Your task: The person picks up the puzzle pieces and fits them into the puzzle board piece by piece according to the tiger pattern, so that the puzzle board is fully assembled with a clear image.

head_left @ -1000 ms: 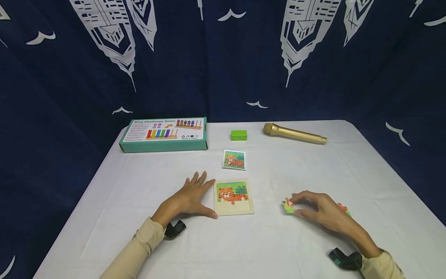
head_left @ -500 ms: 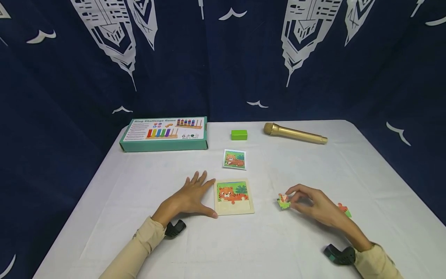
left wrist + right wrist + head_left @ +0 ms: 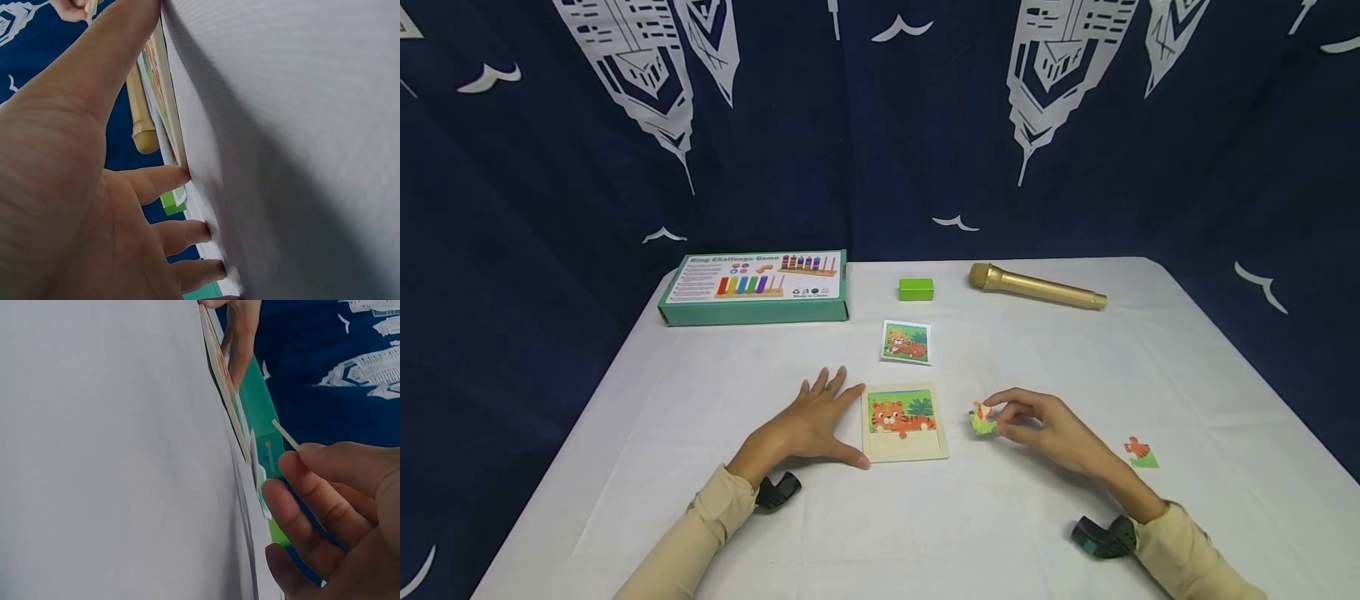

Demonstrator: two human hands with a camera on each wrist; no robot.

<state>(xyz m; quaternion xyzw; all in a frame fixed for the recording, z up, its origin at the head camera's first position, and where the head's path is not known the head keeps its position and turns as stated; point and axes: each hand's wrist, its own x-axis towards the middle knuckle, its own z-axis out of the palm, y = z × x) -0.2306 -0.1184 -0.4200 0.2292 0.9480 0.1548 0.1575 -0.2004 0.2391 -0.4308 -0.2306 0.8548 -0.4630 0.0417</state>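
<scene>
A wooden puzzle board (image 3: 910, 450) lies mid-table, its upper part filled with a tiger picture and its lower strip bare wood. My left hand (image 3: 808, 423) is spread at the board's left edge, thumb and index finger touching it. To the right of the board, my right hand (image 3: 1052, 425) pinches a green and orange puzzle piece (image 3: 981, 419) between thumb and fingers, above the cloth. The right wrist view shows that puzzle piece (image 3: 285, 435) edge-on, thin and pale. Another puzzle piece (image 3: 1141, 452), orange and green, lies farther right on the table.
Behind the board stands a small tiger picture card (image 3: 906, 342). Along the back are a green game box (image 3: 752, 312), a bright green block (image 3: 916, 290) and a gold microphone (image 3: 1037, 287). White cloth covers the table (image 3: 880, 533); a dark blue curtain hangs behind.
My right hand has moved left toward the board with the pinched puzzle piece, uncovering the other piece on the table. The left hand has stayed at the board's edge.
</scene>
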